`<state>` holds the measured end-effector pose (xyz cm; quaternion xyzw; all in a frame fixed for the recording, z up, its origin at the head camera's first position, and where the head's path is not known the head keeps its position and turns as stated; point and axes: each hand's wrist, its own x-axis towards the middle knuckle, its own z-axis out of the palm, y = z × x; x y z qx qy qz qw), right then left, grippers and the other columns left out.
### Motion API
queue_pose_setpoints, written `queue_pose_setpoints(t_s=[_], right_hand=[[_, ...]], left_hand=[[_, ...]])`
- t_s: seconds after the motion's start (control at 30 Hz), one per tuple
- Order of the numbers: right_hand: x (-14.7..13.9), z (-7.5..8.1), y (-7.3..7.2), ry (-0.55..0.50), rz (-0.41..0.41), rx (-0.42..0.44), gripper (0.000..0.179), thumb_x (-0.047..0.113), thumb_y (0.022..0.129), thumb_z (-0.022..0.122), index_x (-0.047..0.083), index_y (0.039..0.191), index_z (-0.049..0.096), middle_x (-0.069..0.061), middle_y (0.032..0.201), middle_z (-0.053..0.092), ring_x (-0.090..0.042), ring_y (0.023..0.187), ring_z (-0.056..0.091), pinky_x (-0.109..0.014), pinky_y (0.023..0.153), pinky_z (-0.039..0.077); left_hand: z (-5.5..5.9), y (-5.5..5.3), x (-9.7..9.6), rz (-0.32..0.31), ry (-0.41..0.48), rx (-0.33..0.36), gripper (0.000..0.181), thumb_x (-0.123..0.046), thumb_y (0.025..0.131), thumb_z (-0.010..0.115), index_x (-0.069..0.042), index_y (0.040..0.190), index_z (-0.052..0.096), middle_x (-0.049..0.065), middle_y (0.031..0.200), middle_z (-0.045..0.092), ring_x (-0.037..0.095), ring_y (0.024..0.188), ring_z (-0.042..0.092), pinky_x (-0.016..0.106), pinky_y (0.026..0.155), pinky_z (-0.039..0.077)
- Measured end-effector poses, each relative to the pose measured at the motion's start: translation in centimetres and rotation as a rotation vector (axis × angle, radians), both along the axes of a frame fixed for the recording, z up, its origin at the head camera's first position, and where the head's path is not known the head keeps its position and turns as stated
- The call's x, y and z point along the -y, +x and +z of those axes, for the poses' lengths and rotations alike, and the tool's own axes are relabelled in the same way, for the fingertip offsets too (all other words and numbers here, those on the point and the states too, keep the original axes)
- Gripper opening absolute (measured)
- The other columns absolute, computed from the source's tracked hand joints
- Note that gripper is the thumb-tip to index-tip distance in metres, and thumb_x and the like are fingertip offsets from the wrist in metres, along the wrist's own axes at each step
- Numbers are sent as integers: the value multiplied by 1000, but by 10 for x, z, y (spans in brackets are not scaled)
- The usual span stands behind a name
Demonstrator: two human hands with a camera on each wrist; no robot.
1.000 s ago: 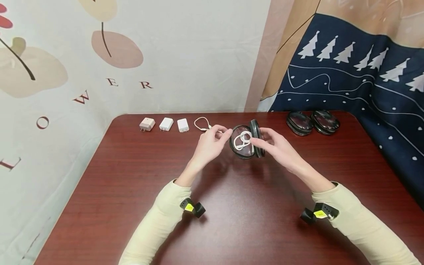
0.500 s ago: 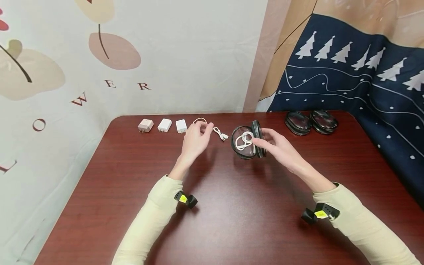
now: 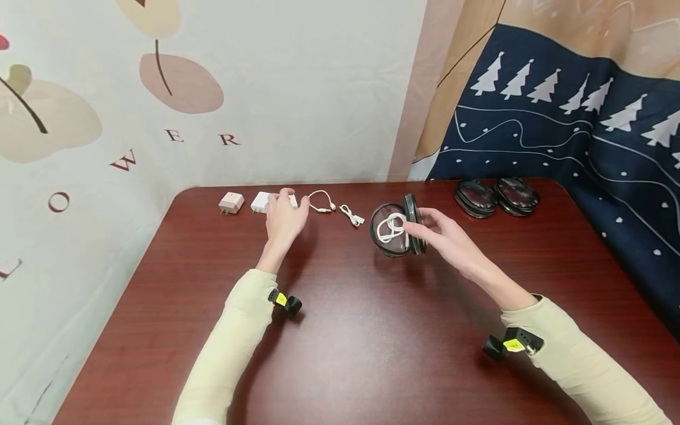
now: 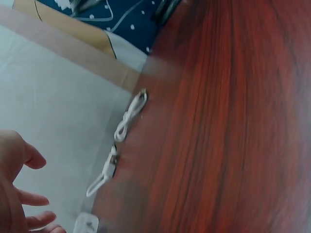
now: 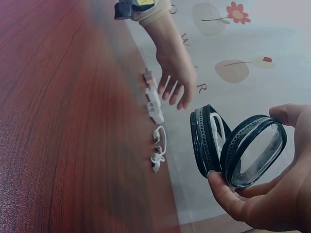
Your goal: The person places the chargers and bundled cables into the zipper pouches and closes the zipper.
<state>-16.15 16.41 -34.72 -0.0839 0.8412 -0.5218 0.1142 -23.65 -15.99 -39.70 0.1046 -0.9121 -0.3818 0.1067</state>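
Note:
My right hand (image 3: 448, 239) grips a small round clear case (image 3: 411, 221) with black zipped edges, held with its lid swung apart. A coiled white cable (image 3: 390, 228) lies inside. In the right wrist view the thumb and fingers curl round one half of the case (image 5: 228, 145). My left hand (image 3: 284, 219) hovers over the white plug chargers, its fingers spread and holding nothing. It partly hides one white charger (image 3: 260, 202) and most of another, whose end shows in the left wrist view as a white charger (image 4: 86, 224).
A pinkish charger (image 3: 231, 203) stands at the row's left end. Right of the left hand lie a looped white cable (image 3: 324, 203) and a bundled white cable (image 3: 352, 216). Two shut round cases (image 3: 476, 198) sit at the back right. A cloth wall (image 3: 319, 88) borders the table's back edge.
My left hand has moved left, away from the case and past the two loose cables, to the white chargers. The right hand keeps holding the spread case in nearly the same place.

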Motion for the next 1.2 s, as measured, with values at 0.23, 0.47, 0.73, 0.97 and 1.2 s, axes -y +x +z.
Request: queue_pose_setpoints(t_s=[0.23,0.47,0.73,0.97,1.2], right_hand=[[-2,-1,1,-6,-10,0,64,45,98,60,5,146,45,-15,132,58,-30,114,57,-52,98,42],[-2,-4,0,-16,-14,4,64,46,98,62,6,146,46,-14,132,58,-31,115,56,-55,99,42],[-3,-6,0,-14,-6,25,66,48,98,60,7,147,45,-14,133,57,-31,116,56,-53,99,43],[-3,-5,1,-8,-3,30,67,49,98,60,7,148,44,-15,134,57,-32,118,55,-56,101,42],[-1,-7,2,-8,-5,13,64,46,97,62,6,145,47,-15,130,60,-31,116,56,-55,99,44]], left_hand=[[-4,-13,14,16,-80,94,66,-41,94,58,-8,149,44,27,140,35,45,127,38,58,100,39],[-10,-23,22,-24,-161,173,70,-41,97,57,-8,155,34,32,143,33,48,129,36,60,102,37],[-8,-27,30,-56,-221,251,75,-41,96,59,-6,156,31,34,142,37,49,131,37,62,103,38],[-11,-31,37,-108,-247,249,70,-37,98,63,-6,154,36,33,141,41,49,129,37,63,101,38],[-12,-31,40,-109,-276,232,64,-38,94,70,-6,144,48,30,128,52,44,118,50,60,94,44]])
